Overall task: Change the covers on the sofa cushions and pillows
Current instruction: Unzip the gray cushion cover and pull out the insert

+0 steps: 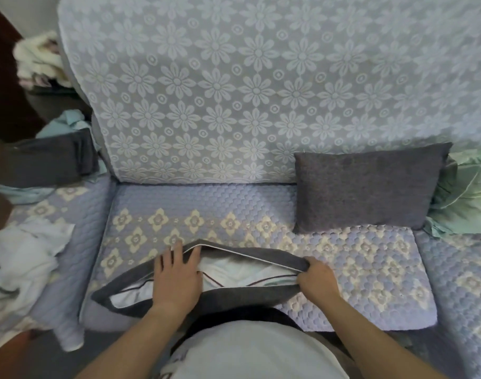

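On the quilted sofa seat point(261, 203), the left hand point(176, 274) presses flat on the pillow point(234, 272) inside the grey cover point(261, 255), whose end, just beside, the right hand point(316, 277) pinches; keep it taut.

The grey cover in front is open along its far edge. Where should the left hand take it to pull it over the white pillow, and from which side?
Judged from its pose, grip the upper lip of the grey cover near the left hand, fingers hooked in from above. The right hand already pinches the right end, and the white pillow still shows in the mouth.
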Demonstrator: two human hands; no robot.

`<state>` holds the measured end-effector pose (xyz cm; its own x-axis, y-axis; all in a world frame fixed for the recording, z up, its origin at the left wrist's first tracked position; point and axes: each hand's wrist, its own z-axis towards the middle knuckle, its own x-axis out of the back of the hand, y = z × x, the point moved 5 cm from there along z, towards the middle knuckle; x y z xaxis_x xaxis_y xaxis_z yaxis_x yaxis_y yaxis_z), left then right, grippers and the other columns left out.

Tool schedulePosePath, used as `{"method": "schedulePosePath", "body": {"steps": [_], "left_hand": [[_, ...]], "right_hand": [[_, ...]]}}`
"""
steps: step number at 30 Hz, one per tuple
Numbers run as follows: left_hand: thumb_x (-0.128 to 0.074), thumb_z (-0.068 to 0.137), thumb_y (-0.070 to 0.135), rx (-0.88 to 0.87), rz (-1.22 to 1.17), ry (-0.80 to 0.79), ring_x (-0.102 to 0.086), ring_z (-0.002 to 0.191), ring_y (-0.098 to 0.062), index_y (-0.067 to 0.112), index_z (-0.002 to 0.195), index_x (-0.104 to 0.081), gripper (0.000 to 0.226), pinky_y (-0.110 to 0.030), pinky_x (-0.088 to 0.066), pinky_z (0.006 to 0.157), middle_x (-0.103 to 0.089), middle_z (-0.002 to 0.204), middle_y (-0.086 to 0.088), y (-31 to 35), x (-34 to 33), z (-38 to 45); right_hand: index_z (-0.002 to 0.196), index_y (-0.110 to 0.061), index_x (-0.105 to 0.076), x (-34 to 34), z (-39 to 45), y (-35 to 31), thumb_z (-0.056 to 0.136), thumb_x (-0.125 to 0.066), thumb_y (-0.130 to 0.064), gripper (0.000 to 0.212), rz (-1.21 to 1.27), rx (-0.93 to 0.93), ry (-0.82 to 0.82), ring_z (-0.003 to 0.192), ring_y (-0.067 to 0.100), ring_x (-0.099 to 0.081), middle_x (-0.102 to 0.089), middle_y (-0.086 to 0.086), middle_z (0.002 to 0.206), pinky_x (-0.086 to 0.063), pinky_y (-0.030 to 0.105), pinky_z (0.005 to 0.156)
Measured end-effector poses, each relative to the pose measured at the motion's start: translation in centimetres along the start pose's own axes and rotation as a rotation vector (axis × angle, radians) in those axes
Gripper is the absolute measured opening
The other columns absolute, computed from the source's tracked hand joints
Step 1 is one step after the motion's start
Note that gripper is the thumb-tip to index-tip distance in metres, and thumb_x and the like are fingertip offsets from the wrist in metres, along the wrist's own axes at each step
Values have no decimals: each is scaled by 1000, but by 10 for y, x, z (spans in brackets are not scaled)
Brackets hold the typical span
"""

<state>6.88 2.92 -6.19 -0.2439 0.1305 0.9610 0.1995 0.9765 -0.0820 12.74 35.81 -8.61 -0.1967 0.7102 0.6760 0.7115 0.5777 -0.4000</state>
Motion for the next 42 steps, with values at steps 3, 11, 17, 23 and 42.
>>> {"method": "schedulePosePath", "body": {"steps": [3,11,17,23,42], "left_hand": [[-74,74,38,30,-30,20,-49,117,-39,19,134,-59,65,-50,-36,97,-54,135,-18,39,12,-3],[-66,81,55,-345,-134,-96,-44,121,-28,13,140,-40,77,-42,-37,107,-45,133,-8,159,16,-11],[-66,79,51,-325,-330,145,-59,99,-18,19,118,-59,50,-33,-50,92,-62,110,3,147,32,-4],[-65,65,49,-267,-243,25,-59,92,-18,27,108,-57,49,-32,-51,77,-60,102,6,131,40,-14],[-56,64,16,-309,-364,102,-53,60,-18,23,74,-46,16,-29,-26,45,-57,73,9,88,106,-51]], "right_hand": [[109,-19,-66,10,0,-1,82,-56,-9,31,157,-20,-105,88,21,-64,-68,3,98,-54,31,67],[114,-2,-65,12,-3,-15,63,-53,13,54,731,-163,-406,82,32,-65,-70,23,100,-51,42,74],[115,14,-60,15,-8,-38,54,-54,9,61,796,-122,-576,87,34,-60,-63,23,97,-45,45,77],[88,2,-68,7,-31,-62,68,-39,17,38,788,-105,-793,81,28,-66,-66,18,85,-55,34,68],[92,-14,-50,4,26,-74,97,-48,-13,5,53,185,-77,74,18,-55,-61,5,88,-40,32,57]]}}
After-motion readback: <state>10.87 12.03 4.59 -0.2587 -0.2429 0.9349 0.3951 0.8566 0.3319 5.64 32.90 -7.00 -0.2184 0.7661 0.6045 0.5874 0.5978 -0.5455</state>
